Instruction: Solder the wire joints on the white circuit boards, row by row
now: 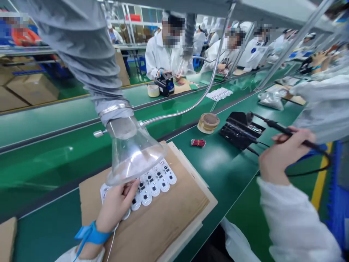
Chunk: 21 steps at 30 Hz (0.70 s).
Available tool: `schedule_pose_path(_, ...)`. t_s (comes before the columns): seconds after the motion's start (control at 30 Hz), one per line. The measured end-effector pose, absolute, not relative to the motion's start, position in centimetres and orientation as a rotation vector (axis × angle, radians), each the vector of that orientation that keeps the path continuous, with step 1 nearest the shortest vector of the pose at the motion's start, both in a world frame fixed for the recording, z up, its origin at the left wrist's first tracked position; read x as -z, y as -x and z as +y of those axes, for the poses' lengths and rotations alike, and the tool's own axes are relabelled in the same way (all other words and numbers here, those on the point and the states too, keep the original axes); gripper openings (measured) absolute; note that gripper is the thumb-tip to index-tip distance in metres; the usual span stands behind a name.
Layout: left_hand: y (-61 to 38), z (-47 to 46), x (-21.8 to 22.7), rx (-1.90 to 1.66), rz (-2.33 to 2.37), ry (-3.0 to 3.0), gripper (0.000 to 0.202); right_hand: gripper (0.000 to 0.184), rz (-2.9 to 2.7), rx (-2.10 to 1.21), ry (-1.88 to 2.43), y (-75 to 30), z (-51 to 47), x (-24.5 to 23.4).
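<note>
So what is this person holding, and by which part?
The right hand grips a soldering iron by its black handle. The left hand rests its fingers on the end of a panel of white circuit boards, steadying it, apparently not lifting it.

White coat sleeves (294, 218) and a blue anti-static strap (92, 233) circle the left wrist (105, 221).

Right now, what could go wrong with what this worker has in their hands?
The soldering iron in the right hand might touch the left hand if brought over the white circuit boards, where that hand is resting. The clear fume funnel hangs low over them and could get bumped. The cord loops loosely near the right wrist and could snag.
</note>
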<state>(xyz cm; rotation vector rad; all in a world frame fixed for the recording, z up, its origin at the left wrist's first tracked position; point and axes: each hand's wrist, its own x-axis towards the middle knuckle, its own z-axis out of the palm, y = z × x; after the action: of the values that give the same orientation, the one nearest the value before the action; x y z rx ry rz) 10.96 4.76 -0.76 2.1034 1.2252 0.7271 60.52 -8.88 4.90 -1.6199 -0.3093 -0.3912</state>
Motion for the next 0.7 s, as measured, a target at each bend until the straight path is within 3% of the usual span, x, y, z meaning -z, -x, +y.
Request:
schedule_pose_path(0.2,-10.4,5.0,0.8,-0.785,1.267,-2.142,0.042,0.041,-1.011,-0.294,1.391,-45.8,-6.5,0.0)
schedule_pose_path(0.4,-10.0,5.0,0.7,-0.846,1.268,-2.206,0.044,0.021,-1.155,-0.393,1.501,-42.8,-4.7,0.6)
schedule_pose_path(0.53,-10.2,4.9,0.3,-0.919,1.232,-2.238,0.047,0.019,-1.194,-0.479,1.484,-43.0,-5.0,1.2)
schedule_pose_path(0.7,-10.0,4.7,0.5,-0.911,1.248,-2.231,0.036,0.035,-1.114,-0.534,1.426,-43.0,-5.3,2.0)
